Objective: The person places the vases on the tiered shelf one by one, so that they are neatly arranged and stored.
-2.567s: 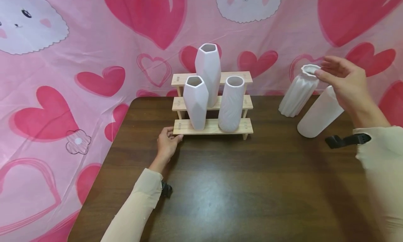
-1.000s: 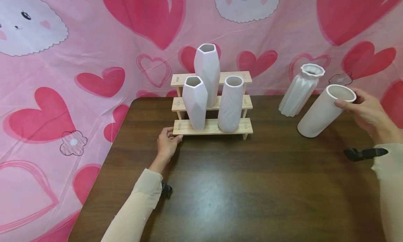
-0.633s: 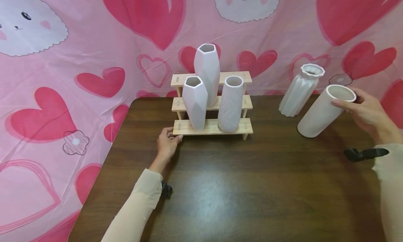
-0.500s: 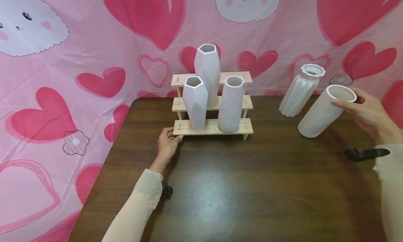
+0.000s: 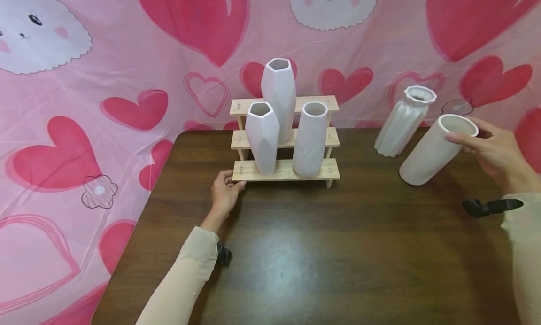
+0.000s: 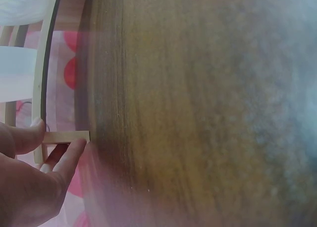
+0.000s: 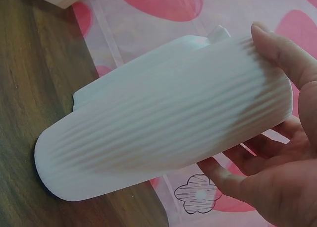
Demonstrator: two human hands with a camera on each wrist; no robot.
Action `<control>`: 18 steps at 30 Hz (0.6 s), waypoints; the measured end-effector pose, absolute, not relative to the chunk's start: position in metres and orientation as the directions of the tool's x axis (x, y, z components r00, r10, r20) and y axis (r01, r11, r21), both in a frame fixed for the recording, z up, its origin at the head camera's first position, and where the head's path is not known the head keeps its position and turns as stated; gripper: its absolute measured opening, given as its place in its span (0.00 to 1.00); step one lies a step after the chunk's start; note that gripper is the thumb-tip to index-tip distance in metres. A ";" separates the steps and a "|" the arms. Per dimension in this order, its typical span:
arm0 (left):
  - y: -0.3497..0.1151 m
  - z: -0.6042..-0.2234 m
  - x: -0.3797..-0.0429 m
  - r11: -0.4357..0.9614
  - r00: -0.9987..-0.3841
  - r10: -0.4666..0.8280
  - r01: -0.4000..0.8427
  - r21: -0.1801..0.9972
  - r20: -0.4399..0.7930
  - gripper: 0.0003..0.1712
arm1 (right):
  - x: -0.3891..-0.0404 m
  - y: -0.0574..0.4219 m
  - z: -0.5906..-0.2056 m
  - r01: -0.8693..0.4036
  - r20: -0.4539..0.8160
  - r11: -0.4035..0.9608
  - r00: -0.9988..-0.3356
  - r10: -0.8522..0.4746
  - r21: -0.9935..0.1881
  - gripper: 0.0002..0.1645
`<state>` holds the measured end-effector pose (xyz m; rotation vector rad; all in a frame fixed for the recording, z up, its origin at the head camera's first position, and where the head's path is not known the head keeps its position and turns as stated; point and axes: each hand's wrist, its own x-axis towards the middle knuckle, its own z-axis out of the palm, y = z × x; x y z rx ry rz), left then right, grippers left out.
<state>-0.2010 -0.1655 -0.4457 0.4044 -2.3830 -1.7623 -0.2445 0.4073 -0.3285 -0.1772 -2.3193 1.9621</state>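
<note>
- While the left hand [image 5: 225, 192] pinches the front left corner of the wooden stand [image 5: 285, 170], the right hand [image 5: 498, 151] grasps the cylindrical vase [image 5: 431, 151] near its rim.
- Seen from the left wrist, the thumb presses the edge of the lowest tier and a finger touches the short leg [image 6: 67, 137] beneath it.
- Seen from the right wrist, the thumb lies across the vase's upper part and the fingers curl against its opposite side; fine lengthwise ridges run along its wall.
- The cylindrical vase is toward the right end of the tabletop [image 5: 338, 250], its base down at the wood.
- Just beside it, closer to the back edge, is the fluted vase [image 5: 399, 125] with a wavy rim.
- The stand has three tiers and occupies the back part of the tabletop, nearer the back left corner than the front edge.
- On its middle tier the tall faceted vase [image 5: 280, 95] is upright.
- On its lowest tier are the short faceted vase [image 5: 263, 139] at left and the carved vase [image 5: 310, 142] at right, upright and apart.
- Behind the back edge and along the left edge hangs a pink cloth [image 5: 122, 57] printed with hearts.
</note>
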 end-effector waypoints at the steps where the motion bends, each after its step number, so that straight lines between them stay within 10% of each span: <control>1: -0.165 -0.446 -0.201 0.270 -0.952 -0.302 -0.126 0.954 -0.041 0.25 | -0.244 0.407 -0.328 0.027 0.000 0.172 -0.988 0.156 -0.985 0.22; 14: -0.166 -0.443 -0.200 0.285 -0.949 -0.310 -0.140 0.948 -0.047 0.25 | -0.240 0.391 -0.313 0.085 -0.029 0.305 -0.983 0.183 -0.949 0.24; 18: -0.166 -0.444 -0.200 0.279 -0.951 -0.305 -0.139 0.950 -0.050 0.25 | -0.240 0.381 -0.304 0.029 -0.012 0.128 -0.991 0.134 -0.991 0.23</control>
